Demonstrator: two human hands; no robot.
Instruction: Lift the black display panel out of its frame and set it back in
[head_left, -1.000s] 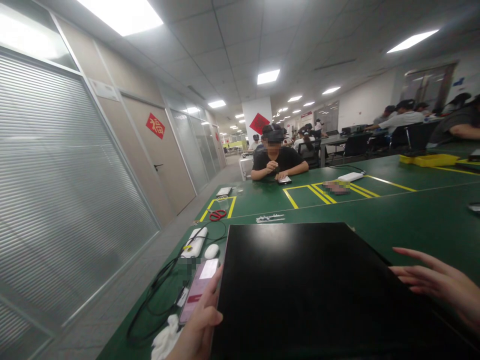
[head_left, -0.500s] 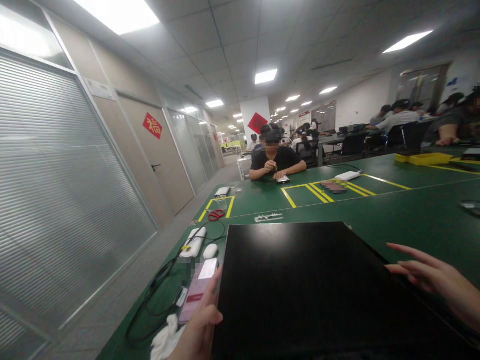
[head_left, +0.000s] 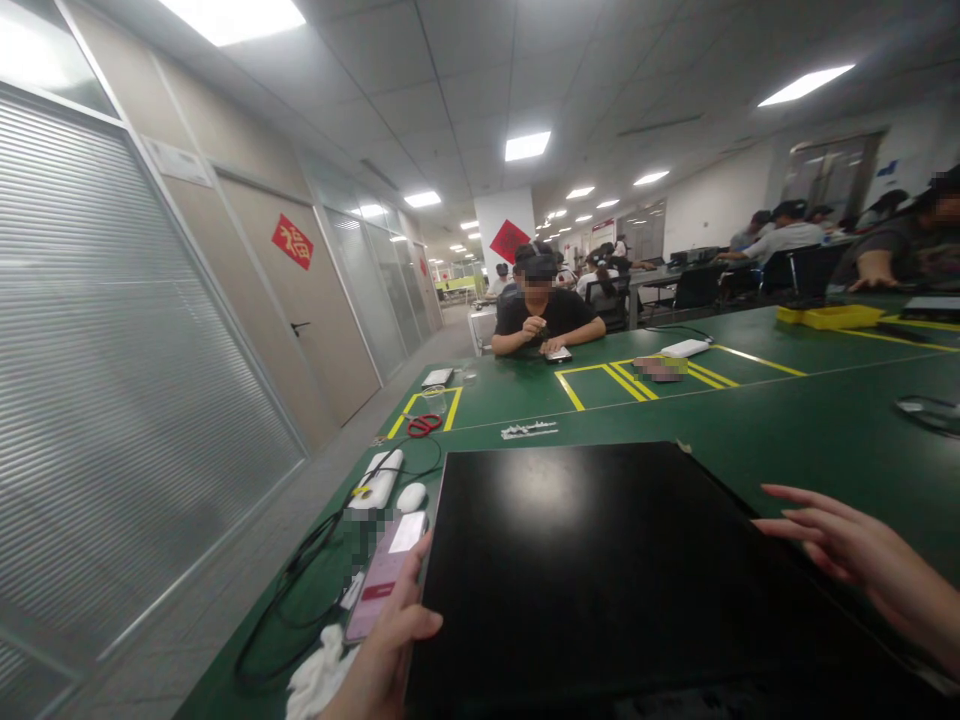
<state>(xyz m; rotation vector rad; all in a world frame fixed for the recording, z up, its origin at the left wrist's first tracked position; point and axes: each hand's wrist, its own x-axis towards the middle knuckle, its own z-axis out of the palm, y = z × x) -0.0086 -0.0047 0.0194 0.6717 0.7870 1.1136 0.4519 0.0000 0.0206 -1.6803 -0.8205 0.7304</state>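
A large flat black panel [head_left: 600,570] lies on the green table [head_left: 810,420] right in front of me. My left hand [head_left: 386,650] grips its left edge, thumb on top and fingers along the side. At the panel's right edge is my right hand [head_left: 862,560], fingers stretched out and apart, touching or just over the edge. A pink phone [head_left: 382,580] lies just left of the panel, beside my left hand.
Left of the panel are a white mouse [head_left: 410,497], a white power strip [head_left: 377,482] with black cables, a crumpled white cloth [head_left: 319,675] and red scissors [head_left: 424,425]. A seated person [head_left: 541,315] works at the far side. A yellow tray [head_left: 829,317] sits far right. Floor drops off left.
The view has shifted slightly, so everything sits a little further left. Both hands stay at the panel's edges; the right hand has edged slightly inward.
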